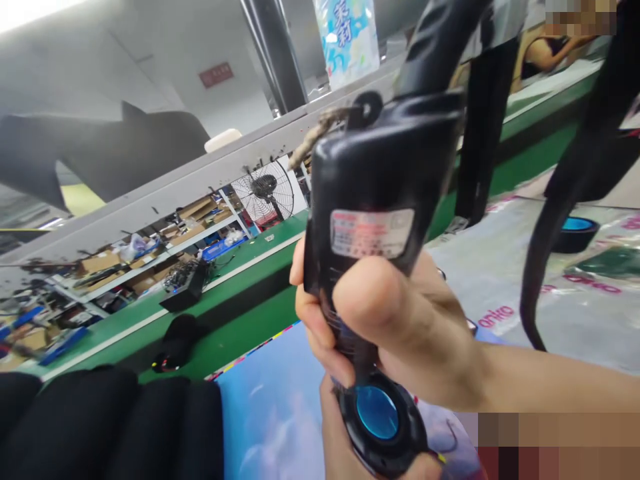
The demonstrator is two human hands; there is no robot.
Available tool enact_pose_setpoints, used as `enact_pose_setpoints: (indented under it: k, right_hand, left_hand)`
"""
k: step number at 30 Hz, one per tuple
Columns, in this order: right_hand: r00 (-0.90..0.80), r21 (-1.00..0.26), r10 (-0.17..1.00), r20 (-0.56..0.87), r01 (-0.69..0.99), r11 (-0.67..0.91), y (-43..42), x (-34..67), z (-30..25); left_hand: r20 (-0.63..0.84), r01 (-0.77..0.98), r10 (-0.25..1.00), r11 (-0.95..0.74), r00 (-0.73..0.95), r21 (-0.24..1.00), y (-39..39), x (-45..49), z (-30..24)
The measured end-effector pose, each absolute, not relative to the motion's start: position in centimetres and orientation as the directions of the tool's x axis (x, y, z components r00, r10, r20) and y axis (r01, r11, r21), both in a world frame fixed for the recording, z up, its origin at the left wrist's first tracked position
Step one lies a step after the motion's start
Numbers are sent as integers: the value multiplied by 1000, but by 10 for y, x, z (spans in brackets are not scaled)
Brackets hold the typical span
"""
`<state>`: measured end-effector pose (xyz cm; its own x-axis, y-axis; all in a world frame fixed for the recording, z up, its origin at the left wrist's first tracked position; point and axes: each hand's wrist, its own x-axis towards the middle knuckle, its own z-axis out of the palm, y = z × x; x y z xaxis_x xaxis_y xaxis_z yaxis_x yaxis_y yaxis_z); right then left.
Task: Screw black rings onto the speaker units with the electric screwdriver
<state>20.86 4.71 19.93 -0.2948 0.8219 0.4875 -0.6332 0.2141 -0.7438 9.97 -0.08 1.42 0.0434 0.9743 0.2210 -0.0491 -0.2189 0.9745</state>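
"What's behind the work?"

"A workshop: shelving [165,257] and a fan [264,187] beyond the black tool [385,170], on its left, past a green desk [240,333]."

"And the hands?"

"The right hand [420,333] has its fingers wrapped around the tool, thumb pressed across it below the label. Under the tool, the left hand [334,433] grips a round black piece [377,413] with a blue disc, fingers at one side, thumb at the other."

"How far along is it?"

"Tool and piece are both in hand, so I'd call it under way. The tool's narrow end overlaps the piece's rim; contact I can't confirm, nor how much work is left. Another blue-centred piece [575,233] lies apart, right of the tool on plastic sheeting [480,270]."

"Room to move?"

"Left of the tool, a bare stretch of blue printed mat [265,413] reaches black padding [110,427]. To the tool's right it's tighter: a dark strap [540,253] hangs there."
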Motion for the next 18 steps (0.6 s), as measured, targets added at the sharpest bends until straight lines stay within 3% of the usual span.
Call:
enact_pose_setpoints:
  k: [5,12,18]
  right_hand:
    - [-272,-755,817,509,-597,271,52,198,191]
    - [-350,-801,790,503,-532,274,56,187,182]
    - [-379,-827,789,484,-492,271,56,183,177]
  left_hand:
    - [207,-99,978,-210,-37,973,-1,98,8]
    - [205,229,968,-169,-145,959,-9,95,-11]
    - [133,114,980,-117,-147,987,-10,98,-4]
